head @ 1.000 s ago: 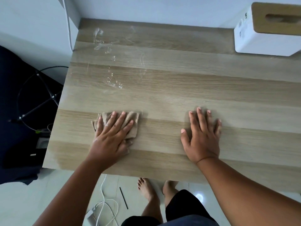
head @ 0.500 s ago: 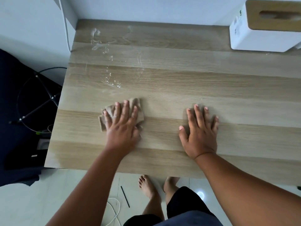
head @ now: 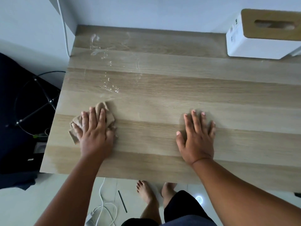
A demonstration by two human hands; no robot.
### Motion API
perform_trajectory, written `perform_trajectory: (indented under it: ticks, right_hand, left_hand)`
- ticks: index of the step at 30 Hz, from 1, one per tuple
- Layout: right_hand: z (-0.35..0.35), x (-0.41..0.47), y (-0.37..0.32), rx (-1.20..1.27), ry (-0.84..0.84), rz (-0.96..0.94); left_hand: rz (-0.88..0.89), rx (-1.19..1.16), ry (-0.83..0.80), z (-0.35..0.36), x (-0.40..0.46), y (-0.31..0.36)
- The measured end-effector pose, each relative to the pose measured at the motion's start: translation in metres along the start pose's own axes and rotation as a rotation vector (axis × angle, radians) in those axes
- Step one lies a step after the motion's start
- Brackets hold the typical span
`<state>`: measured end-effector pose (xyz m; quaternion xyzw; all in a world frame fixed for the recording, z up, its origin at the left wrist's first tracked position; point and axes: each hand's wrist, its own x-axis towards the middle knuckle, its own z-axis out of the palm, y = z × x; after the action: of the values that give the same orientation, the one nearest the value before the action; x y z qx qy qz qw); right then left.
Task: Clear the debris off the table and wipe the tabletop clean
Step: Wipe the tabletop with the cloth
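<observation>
wiping under way, wet streaks waiting up top

the cloth [head: 96,118] sits bunched on the near-left part of the surface [head: 162,98], a crumpled tan rag pinned flat under the left hand [head: 93,132]. fingers straight and spread over it, pressing down, not curled round it, so this reads as a push-and-slide hold rather than a grip. the right hand [head: 196,136] lies palm down on bare wood, well apart to the right, fingers straight, holding nothing, and looks to be bracing the body.

no loose debris shows on the wood, so by my reckoning the clearing part is done and the wipe is the step in hand. just beyond the cloth a trail of water droplets and streaks [head: 109,85] runs toward the far-left corner, with a looping smear [head: 96,44] near the wall. that patch looks unwiped.

next move, as i judge it: drive the cloth forward through the droplets and on to the back edge, keeping the palm flat so the rag does not roll up.

off at the far right stands a white box with a wooden lid [head: 260,41], against the wall. below the near edge, bare feet and a white cable [head: 101,207] on the floor.
</observation>
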<state>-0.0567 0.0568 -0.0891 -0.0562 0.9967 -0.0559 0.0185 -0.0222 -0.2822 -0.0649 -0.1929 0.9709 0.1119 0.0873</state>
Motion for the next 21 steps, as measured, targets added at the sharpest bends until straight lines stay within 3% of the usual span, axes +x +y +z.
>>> perform_trajectory:
  ticks: [4,10,12,17,21]
  right_hand:
    - [0.000,0.000,0.000,-0.007,0.005,-0.006]
    - [-0.001,0.001,-0.001,0.002,-0.002,0.002]
    - [-0.001,0.000,0.000,0.004,-0.008,0.002]
    - [0.000,0.001,0.000,0.006,-0.004,0.000]
    - [0.002,0.000,0.001,0.012,0.018,-0.007]
  left_hand:
    - [-0.015,-0.003,-0.026,0.007,0.023,0.051]
    - [0.462,0.054,-0.010,0.026,-0.035,0.098]
    - [0.529,0.047,-0.004,0.032,-0.063,0.088]
    - [0.409,0.096,-0.008,0.019,-0.086,0.003]
    - [0.089,0.082,-0.002,-0.007,-0.050,-0.048]
